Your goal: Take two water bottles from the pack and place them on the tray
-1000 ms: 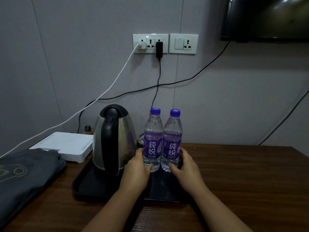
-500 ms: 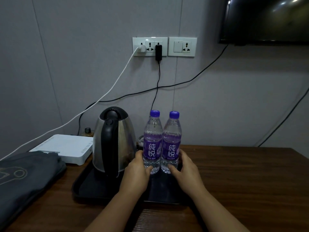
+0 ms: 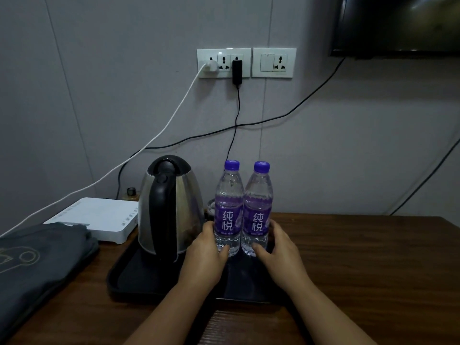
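Far out to the left of the left hand's fingers, a grey folded cloth (image 3: 42, 255) lies on the wooden bench (image 3: 373, 270), with a white box (image 3: 99, 217) behind it. Just left of those fingers stands a steel kettle (image 3: 171, 207) on the black tray (image 3: 129, 277). The left hand (image 3: 204, 257) curls its fingers (image 3: 208, 226) around the lower part of the left bottle (image 3: 228, 207), thumb across the front. Touching it on the right is the right bottle (image 3: 257, 210), grasped low by the right hand (image 3: 281, 255), its fingers (image 3: 276, 226) on the outer side. Both bottles stand upright on the tray, purple caps up. Above the fingers, wall sockets (image 3: 246, 63) carry plugs and cables.
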`<action>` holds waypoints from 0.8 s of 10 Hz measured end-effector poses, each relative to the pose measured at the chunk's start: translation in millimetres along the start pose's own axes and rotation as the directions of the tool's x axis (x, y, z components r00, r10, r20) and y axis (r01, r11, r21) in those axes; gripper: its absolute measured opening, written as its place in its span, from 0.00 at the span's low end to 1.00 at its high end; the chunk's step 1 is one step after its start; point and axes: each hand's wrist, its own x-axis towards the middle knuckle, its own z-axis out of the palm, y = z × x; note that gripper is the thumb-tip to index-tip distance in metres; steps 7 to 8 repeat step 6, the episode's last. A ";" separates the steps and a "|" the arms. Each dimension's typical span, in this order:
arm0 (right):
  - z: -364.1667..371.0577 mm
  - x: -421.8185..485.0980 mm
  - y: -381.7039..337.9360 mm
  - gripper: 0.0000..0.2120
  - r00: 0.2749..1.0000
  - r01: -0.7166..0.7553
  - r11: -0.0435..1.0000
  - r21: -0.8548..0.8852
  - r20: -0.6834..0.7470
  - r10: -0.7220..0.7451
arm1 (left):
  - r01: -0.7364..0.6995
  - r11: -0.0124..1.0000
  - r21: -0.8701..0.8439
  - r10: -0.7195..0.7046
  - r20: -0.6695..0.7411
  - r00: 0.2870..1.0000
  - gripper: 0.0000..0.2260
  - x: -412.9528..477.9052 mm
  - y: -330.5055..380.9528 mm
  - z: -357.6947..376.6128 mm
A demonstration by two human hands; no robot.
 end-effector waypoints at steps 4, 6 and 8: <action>-10.1 1.5 -11.0 0.39 0.994 -0.054 0.998 0.029 0.099 0.051 | 0.079 0.995 -0.066 -0.072 0.099 0.992 0.30 0.9 8.7 -10.6; -51.9 3.7 -64.6 0.34 0.974 -0.107 0.994 -0.032 0.199 0.111 | 0.136 0.990 -0.025 -0.131 0.164 0.978 0.30 4.3 47.0 -56.1; -51.9 3.7 -64.6 0.34 0.974 -0.107 0.994 -0.032 0.199 0.111 | 0.136 0.990 -0.025 -0.131 0.164 0.978 0.30 4.3 47.0 -56.1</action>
